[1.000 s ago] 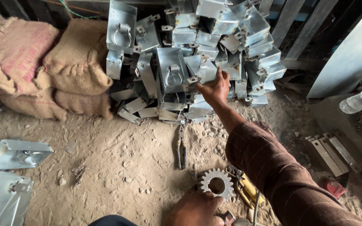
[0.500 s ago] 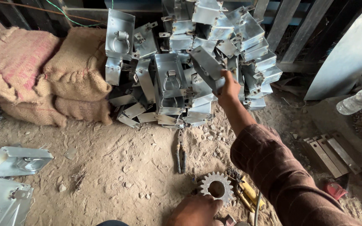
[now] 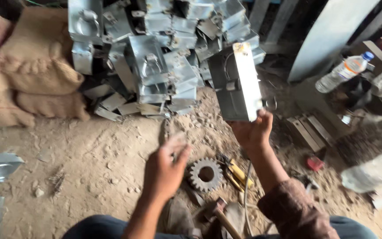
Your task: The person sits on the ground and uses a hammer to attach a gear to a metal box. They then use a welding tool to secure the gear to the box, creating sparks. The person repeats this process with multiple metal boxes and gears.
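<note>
We saw the right hand (image 3: 253, 130) closed around the lower end of a grey sheet-metal box (image 3: 237, 84), which it held upright in the air, just in front of the pile of similar metal boxes (image 3: 164, 53) stacked against the back. The left hand (image 3: 164, 170) hung loosely open with nothing in it, its fingers blurred, above the dirt floor (image 3: 89, 155) and near a pair of pliers (image 3: 168, 129) lying there. Beside it on the floor lay a toothed gear wheel (image 3: 205, 175), a yellow-handled tool (image 3: 237, 171) and a hammer (image 3: 219, 212). Burlap sacks (image 3: 36, 71) were heaped at the left, and a plastic bottle (image 3: 343, 71) lay at the right. We judged the box stiff and fairly light for its bulk, being thin folded sheet, but with sharp cut edges and a smooth, slippery face; gripping it by the folded flange near a corner, as here, seemed safest.
</note>
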